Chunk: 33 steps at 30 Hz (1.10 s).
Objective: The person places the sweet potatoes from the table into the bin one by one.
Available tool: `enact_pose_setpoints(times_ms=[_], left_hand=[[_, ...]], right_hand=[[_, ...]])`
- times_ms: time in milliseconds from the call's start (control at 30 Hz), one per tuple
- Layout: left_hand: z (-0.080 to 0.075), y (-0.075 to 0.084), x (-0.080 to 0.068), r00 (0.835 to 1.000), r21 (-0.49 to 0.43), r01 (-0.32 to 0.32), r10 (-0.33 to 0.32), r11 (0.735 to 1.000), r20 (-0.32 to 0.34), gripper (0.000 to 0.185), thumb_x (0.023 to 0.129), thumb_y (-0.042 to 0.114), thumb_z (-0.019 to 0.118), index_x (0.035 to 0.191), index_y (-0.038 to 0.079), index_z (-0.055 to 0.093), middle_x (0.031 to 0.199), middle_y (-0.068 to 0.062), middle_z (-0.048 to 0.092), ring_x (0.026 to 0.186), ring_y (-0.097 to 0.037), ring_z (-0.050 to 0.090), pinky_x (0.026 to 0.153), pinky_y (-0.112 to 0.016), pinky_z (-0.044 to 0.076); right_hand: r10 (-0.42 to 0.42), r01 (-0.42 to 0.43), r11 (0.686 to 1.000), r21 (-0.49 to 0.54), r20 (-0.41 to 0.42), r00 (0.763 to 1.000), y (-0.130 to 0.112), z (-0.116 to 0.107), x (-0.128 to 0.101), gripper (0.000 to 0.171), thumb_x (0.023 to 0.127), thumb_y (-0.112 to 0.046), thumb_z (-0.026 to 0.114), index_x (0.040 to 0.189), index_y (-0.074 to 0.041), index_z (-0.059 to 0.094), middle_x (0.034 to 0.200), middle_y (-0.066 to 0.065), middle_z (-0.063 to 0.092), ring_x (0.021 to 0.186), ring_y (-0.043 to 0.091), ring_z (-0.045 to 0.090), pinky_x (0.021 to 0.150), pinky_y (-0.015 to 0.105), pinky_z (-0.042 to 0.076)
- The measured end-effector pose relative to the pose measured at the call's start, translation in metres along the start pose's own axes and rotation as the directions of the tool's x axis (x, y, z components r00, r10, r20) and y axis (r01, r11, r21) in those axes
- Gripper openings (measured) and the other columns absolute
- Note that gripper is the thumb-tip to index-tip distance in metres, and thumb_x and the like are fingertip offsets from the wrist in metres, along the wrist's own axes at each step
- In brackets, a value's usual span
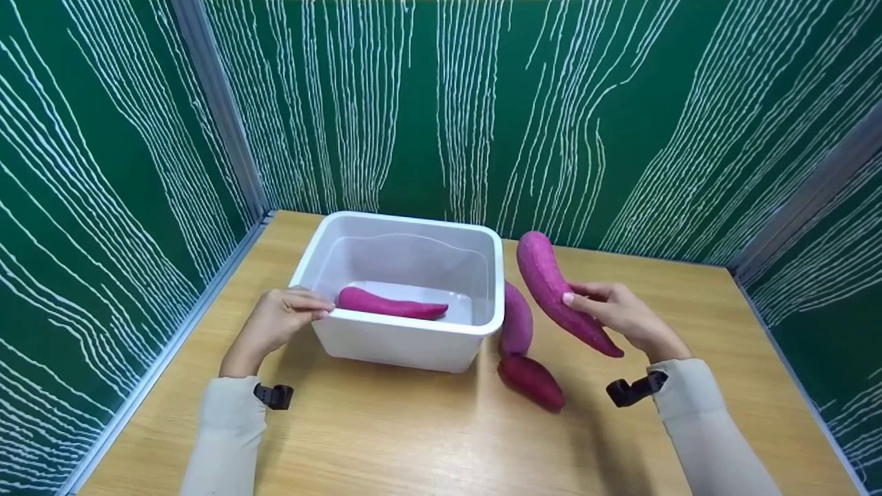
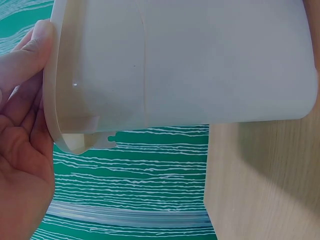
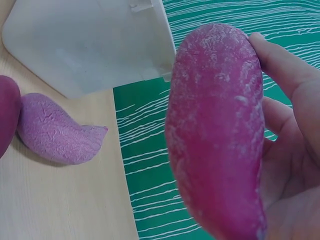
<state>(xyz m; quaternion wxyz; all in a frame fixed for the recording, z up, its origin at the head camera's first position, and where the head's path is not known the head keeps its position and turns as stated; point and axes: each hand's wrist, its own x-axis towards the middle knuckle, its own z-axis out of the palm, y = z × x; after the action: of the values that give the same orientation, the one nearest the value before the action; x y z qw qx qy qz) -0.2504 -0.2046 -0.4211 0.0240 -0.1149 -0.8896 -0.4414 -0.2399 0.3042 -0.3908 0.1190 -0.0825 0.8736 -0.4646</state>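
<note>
My right hand (image 1: 623,313) holds a long, curved pink sweet potato (image 1: 551,286) up over the table, right of a white plastic bin (image 1: 406,348). In the right wrist view, its whitish, mottled skin (image 3: 215,125) fills the middle, with thumb and fingers along one side. My left hand (image 1: 279,317) pinches the bin's rim at the near left corner; the left wrist view shows the thumb (image 2: 37,50) against that rim. Inside the bin lies another pink sweet potato (image 1: 389,304), its thin end pointing right.
Beside the bin's right wall, a paler purple sweet potato (image 3: 57,130) lies on the wooden table (image 1: 386,441). A dark red one (image 1: 530,382) sits against its near end. Green panels (image 1: 468,103) with white wavy lines stand behind and at both sides of the table.
</note>
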Motion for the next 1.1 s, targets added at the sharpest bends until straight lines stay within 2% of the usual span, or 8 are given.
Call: enact_pose_setpoints(times_ms=[133, 367, 900, 1100], left_hand=[[0.000, 0.001, 0.001, 1.000, 0.001, 0.018, -0.018, 1.000, 0.004, 0.019, 0.084, 0.003, 0.071, 0.101, 0.008, 0.076, 0.106, -0.010, 0.073, 0.112, -0.031, 0.060, 0.102, -0.048, 0.047], [0.000, -0.002, 0.003, 0.998, 0.032, -0.051, 0.052, 0.998, -0.027, 0.017, 0.082, 0.002, 0.073, 0.096, 0.011, 0.078, 0.099, -0.008, 0.074, 0.103, -0.027, 0.064, 0.096, -0.045, 0.052], [0.000, -0.002, 0.001, 1.000, 0.014, -0.006, 0.006, 1.000, -0.006, 0.017, 0.083, 0.006, 0.073, 0.099, 0.010, 0.077, 0.105, -0.013, 0.072, 0.109, -0.031, 0.062, 0.104, -0.050, 0.045], [0.000, -0.001, 0.001, 1.000, 0.014, 0.005, -0.005, 1.000, -0.005, 0.017, 0.083, 0.006, 0.073, 0.099, 0.009, 0.077, 0.105, -0.012, 0.072, 0.110, -0.031, 0.061, 0.105, -0.051, 0.043]], right_hand=[[-0.005, 0.005, 1.000, 0.004, 0.011, 1.000, -0.004, 0.001, 0.002, 0.061, 0.094, -0.042, 0.059, 0.140, -0.003, 0.048, 0.115, 0.015, 0.065, 0.094, 0.020, 0.061, 0.080, 0.024, 0.052], [-0.033, 0.033, 0.999, 0.019, 0.016, 0.999, -0.014, 0.000, 0.007, 0.059, 0.095, -0.041, 0.058, 0.139, -0.003, 0.049, 0.118, 0.017, 0.064, 0.094, 0.017, 0.063, 0.081, 0.024, 0.054], [-0.042, 0.042, 0.999, 0.028, 0.015, 0.999, -0.031, 0.008, 0.021, 0.060, 0.092, -0.046, 0.059, 0.138, -0.007, 0.052, 0.111, 0.011, 0.067, 0.092, 0.018, 0.063, 0.081, 0.026, 0.054], [-0.038, 0.037, 0.996, 0.075, 0.019, 0.999, -0.039, 0.008, 0.026, 0.060, 0.091, -0.046, 0.061, 0.138, -0.009, 0.052, 0.111, 0.009, 0.067, 0.093, 0.019, 0.064, 0.082, 0.028, 0.054]])
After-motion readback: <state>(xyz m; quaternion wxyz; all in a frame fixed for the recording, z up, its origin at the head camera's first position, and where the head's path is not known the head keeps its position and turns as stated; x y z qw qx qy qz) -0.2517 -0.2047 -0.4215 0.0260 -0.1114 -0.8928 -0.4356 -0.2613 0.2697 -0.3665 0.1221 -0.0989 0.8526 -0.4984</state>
